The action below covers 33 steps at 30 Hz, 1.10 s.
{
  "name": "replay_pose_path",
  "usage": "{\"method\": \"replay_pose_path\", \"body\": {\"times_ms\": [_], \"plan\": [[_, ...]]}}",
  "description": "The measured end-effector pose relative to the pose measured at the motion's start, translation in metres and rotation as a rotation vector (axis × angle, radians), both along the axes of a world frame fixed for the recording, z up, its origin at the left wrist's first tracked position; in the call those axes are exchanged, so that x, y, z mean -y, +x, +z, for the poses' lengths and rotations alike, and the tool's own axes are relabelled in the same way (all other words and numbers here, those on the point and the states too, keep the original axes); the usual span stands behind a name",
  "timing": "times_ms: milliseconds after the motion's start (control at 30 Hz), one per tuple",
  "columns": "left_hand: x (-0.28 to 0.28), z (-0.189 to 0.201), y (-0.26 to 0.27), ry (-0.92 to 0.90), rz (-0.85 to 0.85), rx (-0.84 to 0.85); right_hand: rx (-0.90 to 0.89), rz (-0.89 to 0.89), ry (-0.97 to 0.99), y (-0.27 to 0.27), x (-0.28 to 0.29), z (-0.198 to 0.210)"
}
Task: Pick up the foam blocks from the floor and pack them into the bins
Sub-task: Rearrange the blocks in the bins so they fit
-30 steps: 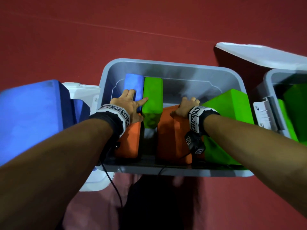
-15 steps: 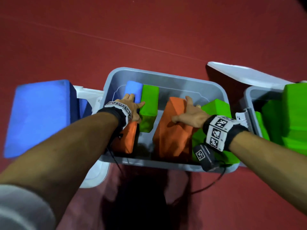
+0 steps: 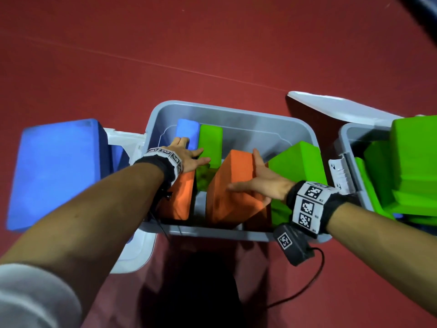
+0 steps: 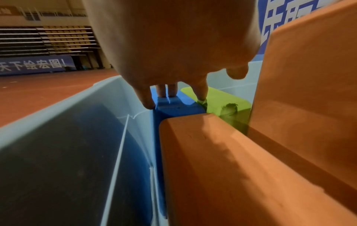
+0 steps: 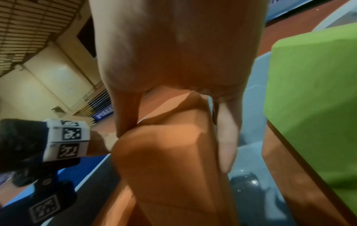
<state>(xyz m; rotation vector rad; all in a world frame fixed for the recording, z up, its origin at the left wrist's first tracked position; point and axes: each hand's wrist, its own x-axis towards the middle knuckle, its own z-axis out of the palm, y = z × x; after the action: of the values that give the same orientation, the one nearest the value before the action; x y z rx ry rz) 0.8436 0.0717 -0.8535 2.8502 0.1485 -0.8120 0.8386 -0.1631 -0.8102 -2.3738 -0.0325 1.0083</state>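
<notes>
A grey bin (image 3: 231,112) holds a blue block (image 3: 186,131), a green block (image 3: 211,143) beside it, an upright orange block (image 3: 182,197) at its near left, and a big green block (image 3: 300,159) at the right. My left hand (image 3: 189,155) lies with straight fingers (image 4: 166,91) on the blue block (image 4: 173,108) and the green block (image 4: 226,97). My right hand (image 3: 262,178) grips a tilted orange block (image 3: 227,207) in the bin's middle, thumb on its left face and fingers on its right. The right wrist view shows the same orange block (image 5: 164,160) held this way.
A second grey bin (image 3: 347,143) at the right is piled with green blocks (image 3: 413,157); a white lid (image 3: 331,107) stands behind it. A large blue block (image 3: 56,171) lies at the left over another white lid (image 3: 134,254). Red floor lies all around.
My right hand went from pressing the orange block's top to gripping its sides, and the block now leans left, raised. The left hand stayed on the blue and green blocks.
</notes>
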Motion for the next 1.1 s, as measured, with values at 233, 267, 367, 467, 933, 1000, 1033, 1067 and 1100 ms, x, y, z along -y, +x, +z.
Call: {"method": "replay_pose_path", "body": {"times_ms": [233, 267, 367, 467, 933, 1000, 1033, 1067, 1100], "plan": [[-0.003, -0.001, 0.003, 0.033, -0.039, -0.012, -0.133, -0.085, 0.048, 0.004, -0.033, -0.044], [-0.005, -0.003, 0.004, 0.033, -0.040, -0.011, -0.112, -0.052, 0.021, 0.007, -0.037, -0.052], [-0.007, -0.008, 0.005, 0.037, -0.062, -0.019, -0.063, -0.001, -0.021, 0.019, -0.039, -0.067], [-0.009, -0.011, 0.007, 0.061, -0.085, -0.023, -0.131, 0.006, -0.022, 0.027, -0.038, -0.069], [-0.007, -0.001, 0.007, -0.028, -0.011, -0.017, -0.286, 0.057, 0.176, 0.049, -0.025, -0.012], [-0.006, 0.005, 0.006, -0.064, -0.006, -0.030, -0.253, -0.008, 0.198, 0.046, -0.036, -0.020], [-0.005, 0.008, 0.006, -0.073, -0.022, -0.038, -0.233, -0.038, 0.206, 0.043, -0.041, -0.026], [-0.004, 0.010, 0.004, -0.073, -0.039, -0.045, -0.229, -0.058, 0.212, 0.039, -0.046, -0.034], [-0.004, 0.010, 0.004, -0.069, -0.039, -0.043, -0.239, -0.065, 0.218, 0.034, -0.052, -0.040]]}}
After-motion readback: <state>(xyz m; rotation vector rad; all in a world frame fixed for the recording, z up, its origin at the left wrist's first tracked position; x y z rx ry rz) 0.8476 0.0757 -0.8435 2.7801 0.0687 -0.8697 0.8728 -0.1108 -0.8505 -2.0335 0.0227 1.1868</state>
